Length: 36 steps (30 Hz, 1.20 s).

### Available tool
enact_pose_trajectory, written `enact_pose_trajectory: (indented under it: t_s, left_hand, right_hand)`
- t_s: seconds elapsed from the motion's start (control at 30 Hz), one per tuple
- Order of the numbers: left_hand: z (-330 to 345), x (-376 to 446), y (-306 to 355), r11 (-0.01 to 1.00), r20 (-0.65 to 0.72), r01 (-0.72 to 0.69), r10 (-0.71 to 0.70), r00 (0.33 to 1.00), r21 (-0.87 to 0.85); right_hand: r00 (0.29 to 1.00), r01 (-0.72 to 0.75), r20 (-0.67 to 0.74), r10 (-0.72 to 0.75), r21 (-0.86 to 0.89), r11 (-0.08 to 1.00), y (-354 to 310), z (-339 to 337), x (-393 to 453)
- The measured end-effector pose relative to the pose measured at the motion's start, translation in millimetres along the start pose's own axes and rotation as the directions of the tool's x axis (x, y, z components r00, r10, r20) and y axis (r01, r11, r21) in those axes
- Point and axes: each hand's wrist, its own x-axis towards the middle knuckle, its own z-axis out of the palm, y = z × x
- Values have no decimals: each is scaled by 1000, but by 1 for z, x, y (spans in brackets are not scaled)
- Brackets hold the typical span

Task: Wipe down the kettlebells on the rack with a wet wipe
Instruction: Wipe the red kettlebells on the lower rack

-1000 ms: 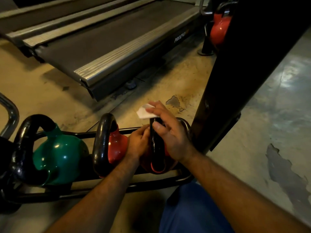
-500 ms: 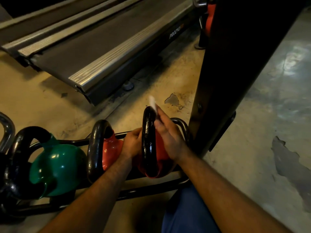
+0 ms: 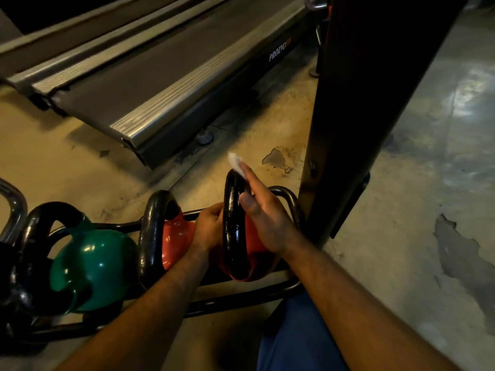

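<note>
A red kettlebell point(image 3: 255, 238) with a black handle point(image 3: 233, 223) sits at the right end of the low black rack point(image 3: 241, 293). My right hand point(image 3: 263, 212) lies flat along the right side of that handle, fingers straight, pressing a white wet wipe point(image 3: 235, 162) against its top. My left hand point(image 3: 210, 227) grips the kettlebell from the left side. A second red kettlebell point(image 3: 175, 236) and a green kettlebell point(image 3: 93, 266) stand to the left on the same rack.
A treadmill deck point(image 3: 160, 76) runs across the floor behind the rack. A dark upright post point(image 3: 361, 103) stands just right of my right hand. More dark kettlebells point(image 3: 13, 277) crowd the rack's left end. Worn concrete floor point(image 3: 428, 183) spreads to the right.
My right hand moved from over the top of the handle to its right side, fingers straightening, with the wipe sliding up along the handle. The left hand kept its hold.
</note>
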Motion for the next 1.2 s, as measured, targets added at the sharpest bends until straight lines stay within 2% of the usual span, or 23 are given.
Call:
enact_pose_trajectory:
  t_s: [0.1,0.2,0.23,0.33,0.37,0.47,0.6,0.73,0.87,1.0,1.13,1.2]
  left_hand:
    - [0,1,2,1000,-1,-1,1,1000,-28]
    - [1,-1,1,1000,-13,-22,22,1000,-10]
    - [1,-3,0,999,-8,-29,29,1000,-16]
    - [1,-8,-2,999,-14,-14,13,1000,-32]
    - [1,-7,-1,998,-8,-5,5,1000,-62]
    - [1,-8,3,995,2,-4,4,1000,-99]
    - [2,-12,0,996,-21,-75,74,997,-47]
    - [2,-4,-8,997,-28,-81,81,996,13]
    - [2,-1,-7,991,-71,-112,117,991,73]
    - [2,1,-10,987,-74,-124,132,988,104]
    - [2,-2,-10,987,-107,-126,136,985,99]
    - [0,-3,-14,990,-64,-123,128,990,75]
  right_hand:
    - [997,-74,2,74,43,996,-3,-4,4]
    - [998,54,-18,-53,54,997,-7,-5,0]
    - [999,48,-10,-48,45,998,-9,-6,0]
    - [995,-95,-16,96,44,994,-12,-8,5]
    - [996,-91,-20,92,35,995,-13,-8,7]
    - [999,36,-4,-37,-27,999,-17,-9,7]
    - [998,-67,-4,67,-120,991,-24,-14,6]
    - [997,76,50,-66,-232,970,-28,-11,5]
    - [999,-39,-21,34,-359,932,-33,-13,15]
    - [990,137,41,-132,-456,879,-39,-3,5]
    - [995,100,15,-103,-426,899,-50,-3,6]
    - [984,177,78,-163,-592,786,-53,3,0]
